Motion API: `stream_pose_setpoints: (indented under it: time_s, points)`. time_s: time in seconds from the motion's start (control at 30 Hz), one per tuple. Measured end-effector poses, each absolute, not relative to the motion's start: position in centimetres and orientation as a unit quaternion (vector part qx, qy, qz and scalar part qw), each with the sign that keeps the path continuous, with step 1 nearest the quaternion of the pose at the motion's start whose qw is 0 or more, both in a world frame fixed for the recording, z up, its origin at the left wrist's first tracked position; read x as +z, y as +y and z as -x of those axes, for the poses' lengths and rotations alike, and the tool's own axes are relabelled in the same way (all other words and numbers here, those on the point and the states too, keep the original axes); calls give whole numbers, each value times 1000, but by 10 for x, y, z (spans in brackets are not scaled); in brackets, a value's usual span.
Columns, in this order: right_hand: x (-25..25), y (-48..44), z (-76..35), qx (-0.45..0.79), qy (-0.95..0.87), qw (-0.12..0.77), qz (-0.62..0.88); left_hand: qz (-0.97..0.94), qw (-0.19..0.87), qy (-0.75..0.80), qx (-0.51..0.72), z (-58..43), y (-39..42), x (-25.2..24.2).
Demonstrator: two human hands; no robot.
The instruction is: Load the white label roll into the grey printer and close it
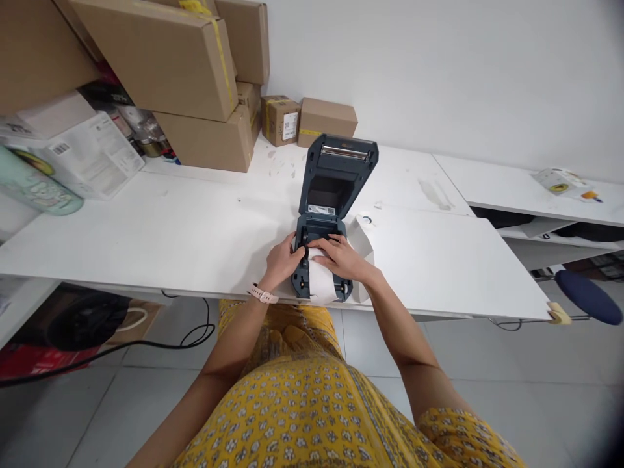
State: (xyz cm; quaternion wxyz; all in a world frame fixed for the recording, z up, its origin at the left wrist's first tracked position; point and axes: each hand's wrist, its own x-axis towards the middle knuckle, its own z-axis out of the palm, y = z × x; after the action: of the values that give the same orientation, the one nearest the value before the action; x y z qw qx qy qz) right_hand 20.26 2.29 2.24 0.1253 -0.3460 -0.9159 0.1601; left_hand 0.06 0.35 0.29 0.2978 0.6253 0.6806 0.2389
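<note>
A dark grey label printer stands on the white table with its lid swung up. Inside it sits a roll of white labels, whose loose end hangs over the printer's front edge. My left hand grips the printer's left side, thumb over the dark roll holder. With bent fingers, my right hand holds the top of the label roll inside the printer. The roll's far side is partly hidden under the fingers. Crumpled white paper lies against the printer's right side.
Cardboard boxes are stacked at the back left, with two smaller boxes against the wall. A mint green bottle and a white box are at far left. A blue stool seat is beyond the table's right end.
</note>
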Motion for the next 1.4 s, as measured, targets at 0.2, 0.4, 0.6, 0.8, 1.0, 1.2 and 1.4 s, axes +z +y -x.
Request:
stream_pose_setpoints:
  time_s: [0.2, 0.4, 0.6, 0.8, 1.0, 1.2, 1.4]
  points:
    - [16, -3, -204, 133, -903, 193, 361, -629, 297, 671, 256, 0, 2, 1]
    - [8, -32, -192, 12, -880, 208, 427, -624, 299, 678, 250, -1, 2, 3]
    - [-5, -65, -180, 7, -856, 245, 455, -616, 298, 684, 253, -2, 2, 4]
    - [-10, -83, -174, 13, -838, 276, 470, -610, 295, 689, 257, -4, 2, 4]
    - [-11, -83, -173, 21, -832, 289, 472, -603, 290, 696, 261, -5, 2, 3]
    - [-12, -84, -173, 8, -831, 295, 472, -610, 283, 692, 261, -4, 3, 1]
    - [-12, -84, -176, 36, -833, 280, 476, -618, 283, 689, 251, -3, 2, 1]
